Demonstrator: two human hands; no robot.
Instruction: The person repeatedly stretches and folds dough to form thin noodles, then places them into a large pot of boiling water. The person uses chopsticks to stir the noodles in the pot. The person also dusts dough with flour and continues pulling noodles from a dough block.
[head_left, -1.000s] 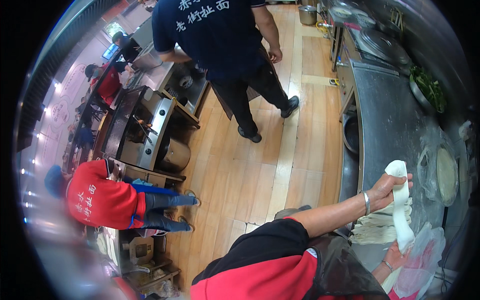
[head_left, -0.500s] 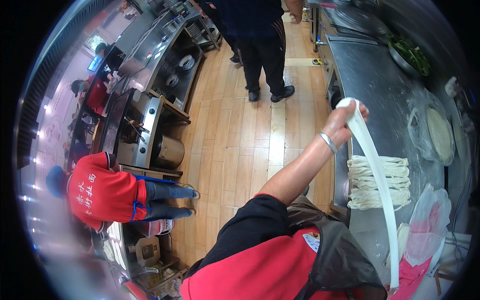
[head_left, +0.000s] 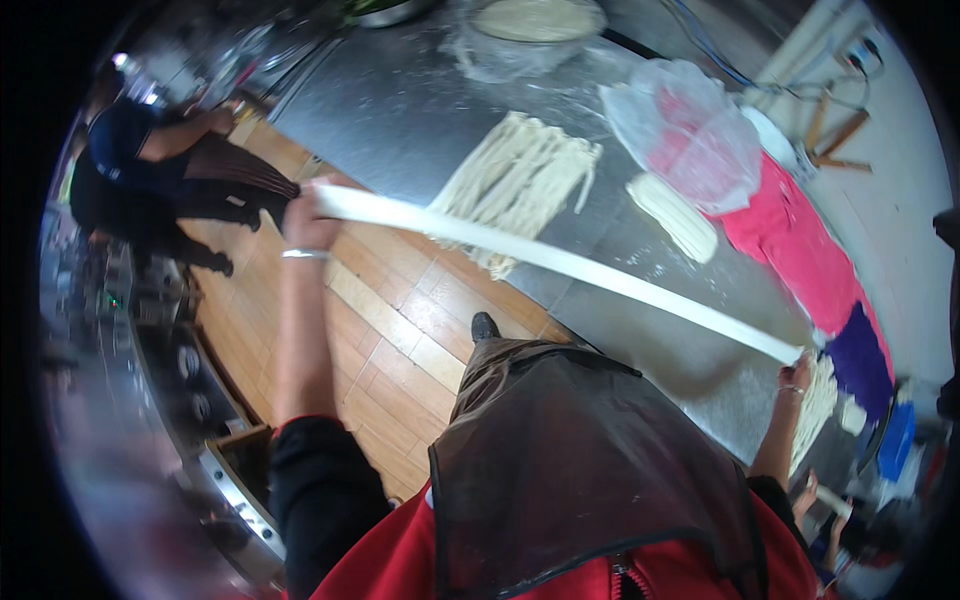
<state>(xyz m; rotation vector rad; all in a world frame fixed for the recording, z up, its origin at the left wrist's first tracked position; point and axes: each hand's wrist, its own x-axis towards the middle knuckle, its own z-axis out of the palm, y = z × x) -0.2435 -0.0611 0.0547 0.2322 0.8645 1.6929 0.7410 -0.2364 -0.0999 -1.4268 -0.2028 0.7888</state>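
Observation:
A long, flat white strip of dough (head_left: 560,262) is pulled taut in the air, slanting down from left to right in front of me. My left hand (head_left: 312,220), blurred by motion, is closed on its far left end. At the other end my right hand (head_left: 795,374) grips the strip, low over the counter. Beyond the strip, a pile of cut noodles (head_left: 522,180) lies on the floury metal counter (head_left: 375,115). A thick folded slab of dough (head_left: 672,218) lies to its right. More noodles (head_left: 818,405) lie beside my right hand.
A plastic-wrapped bowl of dough (head_left: 535,20) stands at the back. A clear plastic bag (head_left: 690,135), pink cloth (head_left: 790,240) and purple cloth (head_left: 860,365) line the right side. Another person's hands (head_left: 822,500) hold a pale piece at lower right. People (head_left: 150,170) stand at left.
My view has swung right toward the counter. The dough strip, which hung steeply from my raised left hand, now stretches across between both hands, and my right hand has come into clear view.

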